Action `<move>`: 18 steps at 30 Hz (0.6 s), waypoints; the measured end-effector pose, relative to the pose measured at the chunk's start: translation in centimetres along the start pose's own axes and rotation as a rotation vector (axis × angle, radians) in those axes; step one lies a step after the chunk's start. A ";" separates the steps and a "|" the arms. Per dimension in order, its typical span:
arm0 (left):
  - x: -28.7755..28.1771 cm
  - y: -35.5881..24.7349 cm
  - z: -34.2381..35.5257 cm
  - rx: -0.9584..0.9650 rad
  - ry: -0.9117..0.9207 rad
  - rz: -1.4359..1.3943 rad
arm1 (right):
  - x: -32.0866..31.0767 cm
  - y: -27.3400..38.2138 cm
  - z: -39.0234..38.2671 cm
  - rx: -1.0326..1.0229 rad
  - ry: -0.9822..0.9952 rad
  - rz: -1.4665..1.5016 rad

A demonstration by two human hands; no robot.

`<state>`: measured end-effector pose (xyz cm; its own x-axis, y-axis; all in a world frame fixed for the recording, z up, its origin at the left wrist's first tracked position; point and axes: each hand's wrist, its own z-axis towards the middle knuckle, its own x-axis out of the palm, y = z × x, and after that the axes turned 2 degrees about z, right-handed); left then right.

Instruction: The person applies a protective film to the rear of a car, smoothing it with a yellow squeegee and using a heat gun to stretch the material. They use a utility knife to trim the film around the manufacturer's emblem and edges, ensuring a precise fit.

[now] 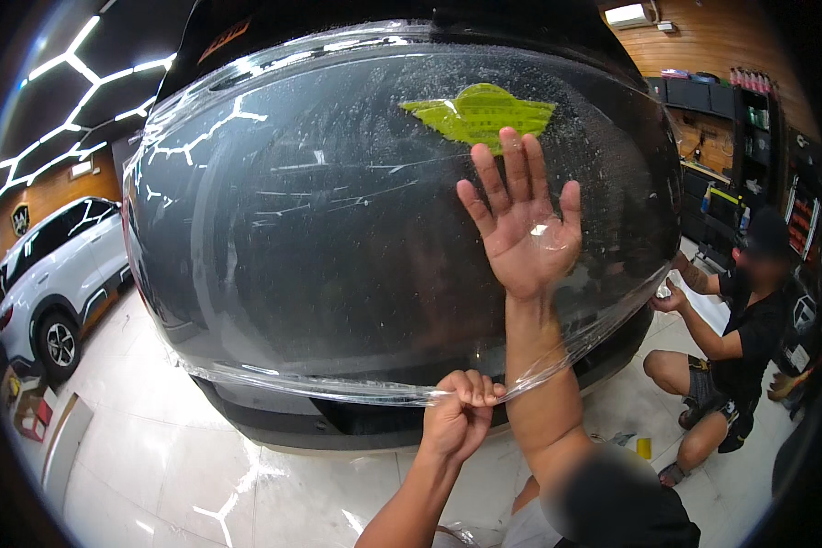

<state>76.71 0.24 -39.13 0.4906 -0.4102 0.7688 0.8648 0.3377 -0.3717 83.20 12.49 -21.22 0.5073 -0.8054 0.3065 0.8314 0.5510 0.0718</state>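
Observation:
A wide sheet of clear plastic film (274, 376) is stretched over the dark rear panel of a vehicle (338, 274), with wet droplets and creases showing. My left hand (466, 402) is closed round the film's gathered lower edge. Higher up, my right hand (530, 228) has its fingers spread and its palm turned towards me. A bright glare on the palm suggests it lies beneath the film. Just above its fingertips is a yellow-green winged patch (479, 111) on the panel.
At the right a co-worker (749, 320) crouches with hands near the film's edge. Behind are shelves (758, 128) with bottles. A white car (68, 265) stands at the left, near a red and white box (35, 413). A small yellow object (644, 448) lies on the pale floor.

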 end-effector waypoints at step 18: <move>-1.1 0.0 0.2 0.025 -0.148 0.157 | -1.8 1.0 -14.2 0.317 -0.047 0.114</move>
<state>76.11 0.89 -39.87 0.5963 -0.2224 0.7713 0.7752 0.4093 -0.4813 86.34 11.41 -35.23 0.5758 -0.7280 0.3723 0.6544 0.6833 0.3240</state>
